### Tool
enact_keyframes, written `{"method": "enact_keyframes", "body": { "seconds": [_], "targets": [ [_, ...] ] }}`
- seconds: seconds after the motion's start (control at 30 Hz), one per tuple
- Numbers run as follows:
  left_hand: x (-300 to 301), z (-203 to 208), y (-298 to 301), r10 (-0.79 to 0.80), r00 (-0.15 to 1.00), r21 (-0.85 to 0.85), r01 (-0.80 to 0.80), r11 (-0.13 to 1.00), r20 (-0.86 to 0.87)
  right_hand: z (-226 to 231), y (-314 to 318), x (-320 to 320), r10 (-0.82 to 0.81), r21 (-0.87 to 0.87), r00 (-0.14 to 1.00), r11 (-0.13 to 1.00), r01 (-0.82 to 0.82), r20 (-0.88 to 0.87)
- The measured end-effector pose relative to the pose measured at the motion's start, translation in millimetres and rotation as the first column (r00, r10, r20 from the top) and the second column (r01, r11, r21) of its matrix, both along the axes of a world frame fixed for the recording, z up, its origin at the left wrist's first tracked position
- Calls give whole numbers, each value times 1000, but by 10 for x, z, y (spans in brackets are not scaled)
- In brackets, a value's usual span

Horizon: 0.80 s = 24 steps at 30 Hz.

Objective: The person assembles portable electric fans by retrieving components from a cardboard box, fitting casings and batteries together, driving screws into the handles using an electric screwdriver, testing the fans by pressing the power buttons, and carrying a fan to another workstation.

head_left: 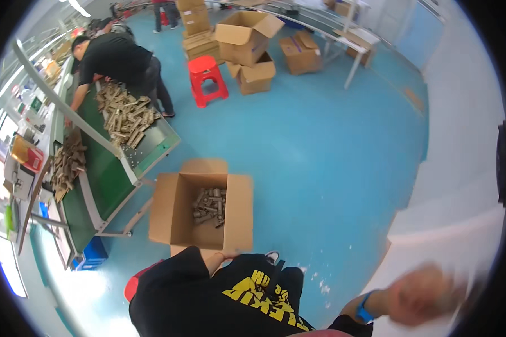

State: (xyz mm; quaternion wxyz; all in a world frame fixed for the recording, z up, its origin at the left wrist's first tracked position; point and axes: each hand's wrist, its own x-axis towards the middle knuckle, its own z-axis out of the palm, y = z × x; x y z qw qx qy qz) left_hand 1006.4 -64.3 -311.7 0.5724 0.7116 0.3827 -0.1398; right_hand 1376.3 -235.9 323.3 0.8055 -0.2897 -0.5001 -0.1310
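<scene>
An open cardboard box (240, 213) stands on the floor in front of me, its flaps folded outward. Inside it, at the bottom, lies a loose heap of grey-brown metal-looking parts (210, 206), too small to name. My left hand (224, 256) is at the box's near edge, by the near right corner; its fingers are mostly hidden, so I cannot make out a grip. Out to the right and away from the box, my right hand (423, 295) is smeared by motion, with a blue band (364, 308) on its wrist. Whether it holds anything does not show.
Left of the box runs a green conveyor table (108, 180) with piled brownish parts (126, 115). A person in black (118, 62) leans over it. A red stool (207, 81) and several cartons (247, 39) stand farther off. A white wall (461, 140) closes the right side.
</scene>
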Motion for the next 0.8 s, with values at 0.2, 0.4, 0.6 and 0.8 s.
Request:
{"method": "enact_keyframes", "body": {
  "seconds": [0.2,0.4,0.6,0.8],
  "targets": [
    [1879,2234,680,532,824,-311,-462,830,194,329,1567,497,729,80,583,646,-759,-360],
    [1682,1161,968,586,792,-95,-605,790,-168,368,2915,1311,224,423,879,809,-409,421],
    [1358,1338,660,892,-6,-6,-1000,-10,-451,545,4698,1668,880,224,144,269,-937,-453],
    [1684,655,931,771,18,-186,-974,-131,-637,429,6451,1562,843,448,391,206,-870,370]
  ]
}}
